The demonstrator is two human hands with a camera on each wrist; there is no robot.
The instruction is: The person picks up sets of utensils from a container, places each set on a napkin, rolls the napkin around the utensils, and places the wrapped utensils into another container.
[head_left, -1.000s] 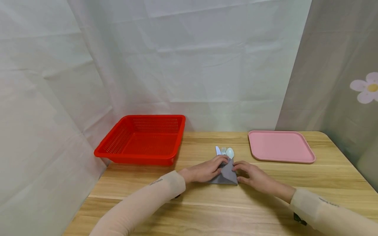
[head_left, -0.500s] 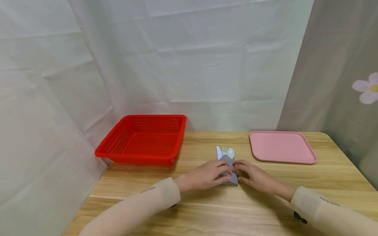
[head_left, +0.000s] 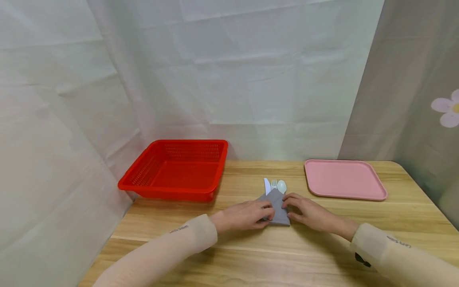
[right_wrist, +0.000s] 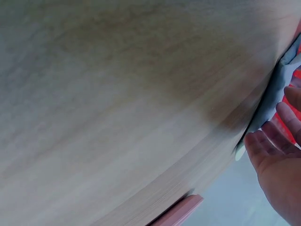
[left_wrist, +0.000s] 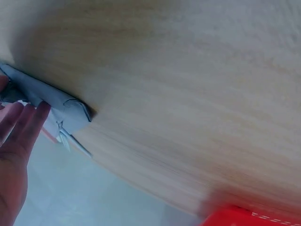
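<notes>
A grey cloth napkin (head_left: pixel 279 208) lies folded on the table, its far end pointed. From under that end stick out a plastic knife (head_left: pixel 267 185), a white fork (head_left: pixel 274 184) and a white spoon (head_left: pixel 282 186), side by side. My left hand (head_left: pixel 247 215) pinches the napkin's left part between thumb and bent fingers; in the left wrist view its fingertips (left_wrist: pixel 43 109) meet the cloth. At the right edge, the fingertips of my right hand (head_left: pixel 309 213) rest lightly, fingers loosely bent and thumb apart. The cutlery handles are hidden inside the napkin.
A red plastic basket (head_left: pixel 172 195) stands at the back left of the wooden table (head_left: pixel 258 259). At the back right lies a pink tray (head_left: pixel 344 179). A pale curtain (head_left: pixel 251 79) hangs behind the table.
My left hand draws back, then slides slightly left across the napkin. The left flap, folded rightward half a second ago, now spreads out to the left again. My right hand stays at the right edge.
</notes>
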